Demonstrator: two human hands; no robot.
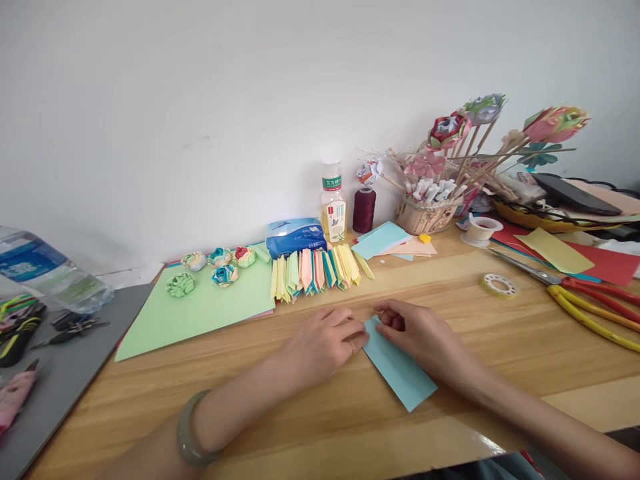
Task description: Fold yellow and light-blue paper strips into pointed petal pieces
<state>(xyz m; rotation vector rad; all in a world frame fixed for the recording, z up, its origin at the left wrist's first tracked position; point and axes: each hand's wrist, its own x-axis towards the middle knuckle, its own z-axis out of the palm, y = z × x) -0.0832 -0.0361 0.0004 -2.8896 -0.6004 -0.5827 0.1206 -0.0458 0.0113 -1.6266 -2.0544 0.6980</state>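
Observation:
A blue paper strip point(400, 370) lies slantwise on the wooden table point(300, 413), its far end between my two hands. My left hand point(333, 337) has its fingers bent together, with the fingertips on the strip's upper left edge. At the strip's upper right edge my right hand point(413, 327) is closed, thumb and forefinger pinching the paper near its corner. Part of that far end is covered by the fingers. Beyond the hands stands a row of folded coloured paper pieces point(320, 270).
Paper flowers point(181, 285) rest on green sheets point(200, 320) at left. A tissue pack point(296, 237), bottle point(334, 210) and thread spool point(365, 210) stand behind. At right are a flower basket point(427, 215), tape roll point(500, 285) and scissors point(597, 293).

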